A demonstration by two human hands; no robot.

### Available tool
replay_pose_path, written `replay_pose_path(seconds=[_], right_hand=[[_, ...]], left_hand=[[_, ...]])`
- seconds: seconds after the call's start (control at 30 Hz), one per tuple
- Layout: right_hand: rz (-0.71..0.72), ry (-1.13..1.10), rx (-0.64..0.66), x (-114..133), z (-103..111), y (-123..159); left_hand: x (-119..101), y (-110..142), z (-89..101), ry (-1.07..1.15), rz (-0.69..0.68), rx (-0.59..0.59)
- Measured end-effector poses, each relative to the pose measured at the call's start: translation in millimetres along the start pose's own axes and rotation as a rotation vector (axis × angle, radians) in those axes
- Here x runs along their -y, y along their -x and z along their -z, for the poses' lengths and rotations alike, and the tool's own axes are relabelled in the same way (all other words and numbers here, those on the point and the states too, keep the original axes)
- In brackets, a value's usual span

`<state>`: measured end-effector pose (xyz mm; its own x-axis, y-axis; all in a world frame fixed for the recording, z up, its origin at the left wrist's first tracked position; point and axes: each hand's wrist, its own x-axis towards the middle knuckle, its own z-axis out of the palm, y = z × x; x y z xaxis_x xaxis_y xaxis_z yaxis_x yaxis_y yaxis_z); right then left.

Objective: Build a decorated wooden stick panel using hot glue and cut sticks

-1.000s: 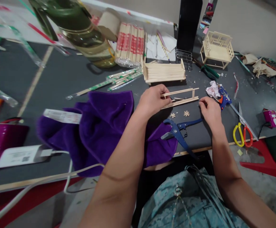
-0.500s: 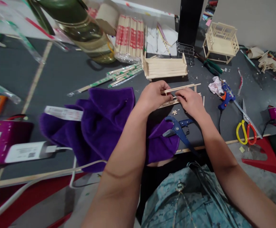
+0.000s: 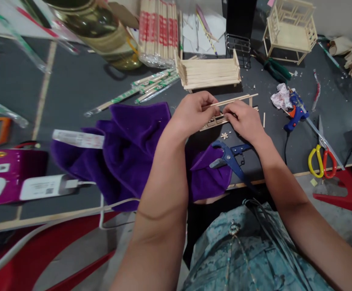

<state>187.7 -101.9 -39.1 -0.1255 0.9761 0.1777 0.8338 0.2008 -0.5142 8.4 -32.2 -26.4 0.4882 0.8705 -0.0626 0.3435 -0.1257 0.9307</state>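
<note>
Between my hands is a small frame of thin wooden sticks, with more sticks lying beneath it on the dark table. My left hand is closed around the frame's left end. From the other side, my right hand pinches at the frame's middle; its fingertips partly hide what they touch. Several short stick pieces lie just below the hands. Nearer to me, a blue cutter rests partly on a purple cloth. Behind the hands stands a miniature stick bench.
To the right are a blue glue gun, scissors and green-handled pliers. A miniature stick chair stands at the back right. Wrapped chopsticks and a large bottle are at the back left. A white cable crosses the front edge.
The camera view has shifted slightly, so the table items sit higher in the picture. Both hands keep their hold on the stick frame, with only slight finger movement.
</note>
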Motion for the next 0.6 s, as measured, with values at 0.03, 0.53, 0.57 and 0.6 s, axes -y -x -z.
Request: replay_pose_path(seconds=[0.03, 0.53, 0.57, 0.6], right_hand=[[0.005, 0.001, 0.000, 0.0, 0.0, 0.0], [0.025, 0.018, 0.006, -2.5, -4.3, -1.0], [0.028, 0.014, 0.004, -3.1, -4.6, -1.1], [0.031, 0.010, 0.001, -3.9, -5.1, -1.3]], left_hand=[[0.4, 0.2, -0.2, 0.002, 0.001, -0.001], [1.9, 0.6, -0.9, -0.141, -0.031, -0.021], [2.6, 0.4, -1.2, -0.155, -0.038, -0.023], [3.3, 0.2, -1.3, -0.169, -0.044, -0.024]])
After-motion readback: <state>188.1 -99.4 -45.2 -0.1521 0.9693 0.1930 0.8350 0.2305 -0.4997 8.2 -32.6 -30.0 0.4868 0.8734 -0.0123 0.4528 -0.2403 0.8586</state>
